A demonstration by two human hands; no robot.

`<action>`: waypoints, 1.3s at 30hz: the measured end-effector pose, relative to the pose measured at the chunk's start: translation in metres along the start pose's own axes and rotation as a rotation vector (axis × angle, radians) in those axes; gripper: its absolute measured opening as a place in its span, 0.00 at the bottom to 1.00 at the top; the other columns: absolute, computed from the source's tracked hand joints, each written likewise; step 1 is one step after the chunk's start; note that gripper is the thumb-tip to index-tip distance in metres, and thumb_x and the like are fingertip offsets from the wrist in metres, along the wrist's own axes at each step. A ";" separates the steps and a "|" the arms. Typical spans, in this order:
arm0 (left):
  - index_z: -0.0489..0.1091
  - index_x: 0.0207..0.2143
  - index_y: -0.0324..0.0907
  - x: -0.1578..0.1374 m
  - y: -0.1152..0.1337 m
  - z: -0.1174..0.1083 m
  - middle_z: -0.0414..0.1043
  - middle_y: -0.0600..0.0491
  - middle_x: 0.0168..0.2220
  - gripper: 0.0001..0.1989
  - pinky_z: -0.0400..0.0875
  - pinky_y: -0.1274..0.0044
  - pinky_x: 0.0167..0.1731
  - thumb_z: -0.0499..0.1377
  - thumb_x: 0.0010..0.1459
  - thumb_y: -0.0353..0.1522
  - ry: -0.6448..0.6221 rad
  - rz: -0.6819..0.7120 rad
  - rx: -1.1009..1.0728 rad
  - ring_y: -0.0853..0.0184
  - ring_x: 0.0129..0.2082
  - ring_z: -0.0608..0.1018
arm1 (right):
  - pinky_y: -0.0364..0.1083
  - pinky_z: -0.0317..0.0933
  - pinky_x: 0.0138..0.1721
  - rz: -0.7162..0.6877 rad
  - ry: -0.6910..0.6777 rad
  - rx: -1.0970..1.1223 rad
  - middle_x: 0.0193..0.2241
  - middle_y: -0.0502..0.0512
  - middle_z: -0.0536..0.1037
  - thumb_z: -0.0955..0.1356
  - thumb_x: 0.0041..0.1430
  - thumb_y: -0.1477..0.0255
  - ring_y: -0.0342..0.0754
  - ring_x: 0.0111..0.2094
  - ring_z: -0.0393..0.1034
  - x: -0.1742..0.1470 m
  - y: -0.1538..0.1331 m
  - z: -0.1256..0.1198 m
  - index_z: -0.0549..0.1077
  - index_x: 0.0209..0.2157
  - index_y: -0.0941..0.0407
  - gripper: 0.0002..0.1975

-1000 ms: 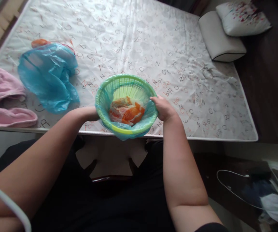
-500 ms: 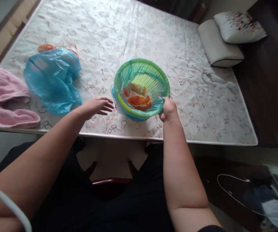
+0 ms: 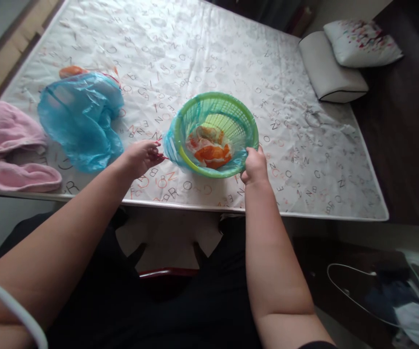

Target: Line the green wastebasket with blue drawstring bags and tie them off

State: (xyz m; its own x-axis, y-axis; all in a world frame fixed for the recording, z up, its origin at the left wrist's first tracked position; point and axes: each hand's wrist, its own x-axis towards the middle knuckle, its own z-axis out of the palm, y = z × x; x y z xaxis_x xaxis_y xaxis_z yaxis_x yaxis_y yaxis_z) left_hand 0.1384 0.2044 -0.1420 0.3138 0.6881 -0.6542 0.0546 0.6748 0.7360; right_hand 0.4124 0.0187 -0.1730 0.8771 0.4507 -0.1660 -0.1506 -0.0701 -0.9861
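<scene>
A green mesh plastic basket [image 3: 239,116] stands tilted on the bed, lined with a thin blue plastic bag [image 3: 172,148] folded over its rim. In its bottom lies a crumpled orange-and-white wrapper [image 3: 213,154]. My right hand [image 3: 256,166] is closed on the basket's right rim, thumb on top of the bag. On the other side, my left hand [image 3: 142,157] pinches a red drawstring [image 3: 163,156] of the bag and pulls it out to the left. Part of the string is hidden in the fingers.
Another blue plastic bag [image 3: 82,121] lies crumpled at the left, an orange item [image 3: 72,71] behind it. Pink cloth slippers or towels [image 3: 9,128] sit at the mattress's [image 3: 151,48] left edge. A white cushion [image 3: 331,68] and a patterned pillow [image 3: 362,43] rest at the far right.
My left hand went from spread fingers beside the basket to closed on the red drawstring, drawing the bag's left side outward. The basket shifted slightly right; my right hand still grips its rim.
</scene>
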 end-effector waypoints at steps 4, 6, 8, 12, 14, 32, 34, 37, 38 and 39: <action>0.70 0.30 0.42 -0.005 0.006 -0.002 0.63 0.58 0.19 0.05 0.81 0.74 0.36 0.62 0.53 0.25 -0.127 0.078 -0.118 0.69 0.22 0.75 | 0.47 0.74 0.46 -0.171 0.037 -0.127 0.46 0.52 0.80 0.64 0.63 0.63 0.47 0.45 0.76 -0.003 0.001 -0.001 0.73 0.54 0.49 0.20; 0.71 0.31 0.44 -0.012 0.008 0.000 0.65 0.58 0.20 0.04 0.82 0.73 0.39 0.62 0.54 0.26 -0.192 0.157 -0.106 0.69 0.24 0.76 | 0.48 0.74 0.48 -0.238 0.065 -0.208 0.50 0.54 0.79 0.62 0.64 0.62 0.48 0.49 0.77 -0.009 -0.001 0.002 0.72 0.57 0.49 0.22; 0.72 0.33 0.44 -0.019 0.009 0.001 0.69 0.56 0.23 0.02 0.82 0.71 0.41 0.62 0.56 0.29 -0.240 0.223 -0.046 0.67 0.28 0.79 | 0.50 0.74 0.49 -0.331 0.053 -0.298 0.54 0.57 0.78 0.60 0.66 0.62 0.50 0.54 0.76 -0.017 -0.007 0.007 0.71 0.60 0.48 0.24; 0.75 0.37 0.43 -0.027 0.007 0.005 0.79 0.50 0.32 0.05 0.82 0.69 0.43 0.63 0.58 0.33 -0.322 0.251 0.037 0.63 0.34 0.83 | 0.53 0.74 0.54 -0.441 0.024 -0.445 0.64 0.60 0.72 0.59 0.71 0.59 0.55 0.68 0.68 -0.039 -0.023 0.020 0.69 0.65 0.47 0.26; 0.75 0.39 0.42 -0.026 0.003 0.006 0.82 0.48 0.37 0.07 0.82 0.69 0.43 0.63 0.59 0.33 -0.361 0.229 0.036 0.64 0.34 0.84 | 0.57 0.73 0.59 -0.424 -0.012 -0.480 0.67 0.61 0.70 0.60 0.72 0.59 0.57 0.72 0.62 -0.051 -0.029 0.027 0.67 0.68 0.47 0.26; 0.76 0.45 0.41 -0.030 -0.030 0.023 0.81 0.48 0.47 0.20 0.76 0.69 0.55 0.65 0.63 0.48 -0.258 0.585 0.306 0.55 0.54 0.81 | 0.72 0.49 0.75 -0.647 -0.668 -0.865 0.78 0.55 0.54 0.69 0.70 0.66 0.69 0.79 0.43 -0.123 -0.009 0.105 0.60 0.75 0.42 0.36; 0.75 0.45 0.41 -0.029 -0.026 0.019 0.81 0.47 0.44 0.22 0.79 0.70 0.47 0.65 0.61 0.49 -0.233 0.533 0.331 0.55 0.49 0.82 | 0.68 0.52 0.75 -0.654 -0.710 -0.739 0.77 0.55 0.58 0.69 0.69 0.66 0.65 0.77 0.48 -0.111 -0.016 0.096 0.64 0.74 0.44 0.34; 0.74 0.44 0.41 -0.029 -0.022 0.016 0.79 0.48 0.38 0.23 0.77 0.72 0.34 0.64 0.59 0.51 -0.182 0.455 0.366 0.58 0.37 0.81 | 0.60 0.64 0.68 -0.560 -0.639 -0.527 0.69 0.61 0.69 0.65 0.71 0.65 0.58 0.67 0.67 -0.091 -0.023 0.083 0.71 0.67 0.49 0.25; 0.73 0.42 0.41 -0.029 -0.022 0.015 0.77 0.49 0.36 0.22 0.76 0.73 0.32 0.64 0.59 0.50 -0.172 0.443 0.380 0.59 0.34 0.80 | 0.57 0.68 0.64 -0.512 -0.585 -0.489 0.65 0.63 0.73 0.65 0.72 0.64 0.56 0.61 0.72 -0.087 -0.024 0.080 0.73 0.64 0.51 0.23; 0.73 0.41 0.41 -0.029 -0.021 0.016 0.76 0.49 0.34 0.21 0.74 0.73 0.30 0.64 0.59 0.50 -0.167 0.439 0.396 0.61 0.32 0.78 | 0.55 0.71 0.59 -0.466 -0.534 -0.474 0.60 0.63 0.76 0.65 0.71 0.64 0.54 0.54 0.76 -0.083 -0.023 0.078 0.75 0.61 0.53 0.20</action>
State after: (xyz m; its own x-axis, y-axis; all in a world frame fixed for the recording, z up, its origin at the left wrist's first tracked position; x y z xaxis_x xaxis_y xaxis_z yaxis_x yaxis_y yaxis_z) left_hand 0.1429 0.1656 -0.1358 0.5292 0.8067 -0.2632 0.2249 0.1657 0.9602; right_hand 0.3072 0.0522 -0.1361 0.4515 0.8768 0.1654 0.4836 -0.0847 -0.8712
